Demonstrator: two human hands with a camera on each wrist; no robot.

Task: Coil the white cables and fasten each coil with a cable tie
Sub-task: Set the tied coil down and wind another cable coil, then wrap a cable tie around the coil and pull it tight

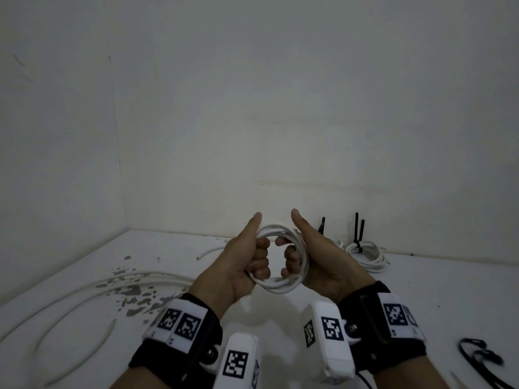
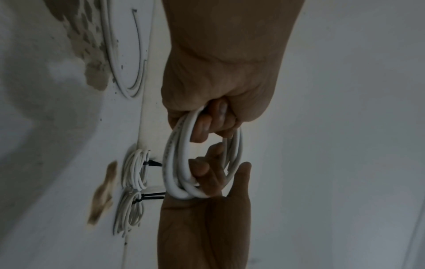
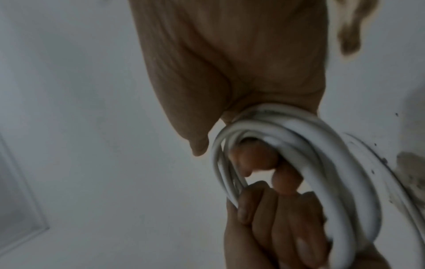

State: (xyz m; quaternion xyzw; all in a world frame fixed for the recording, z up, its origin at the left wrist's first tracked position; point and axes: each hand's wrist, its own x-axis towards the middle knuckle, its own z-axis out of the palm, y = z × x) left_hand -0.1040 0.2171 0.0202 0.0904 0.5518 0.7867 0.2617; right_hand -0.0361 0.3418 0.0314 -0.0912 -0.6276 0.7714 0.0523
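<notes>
White cable coil [image 1: 283, 284], black ties [image 1: 359, 228], black-and-white checkered wrist tags [image 1: 179, 324]

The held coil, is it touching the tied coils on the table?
Apart. Head view: the coil is held up by both hands, clear table between it and the tied coils.

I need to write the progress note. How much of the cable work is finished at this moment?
Done: two tied coils lie by the wall, each fastened with a black tie. In hand: the left hand and right hand both grip a third coil, with no tie on it yet. Left: loose cables lie on the table's left side, and spare ties wait at the right.
</notes>
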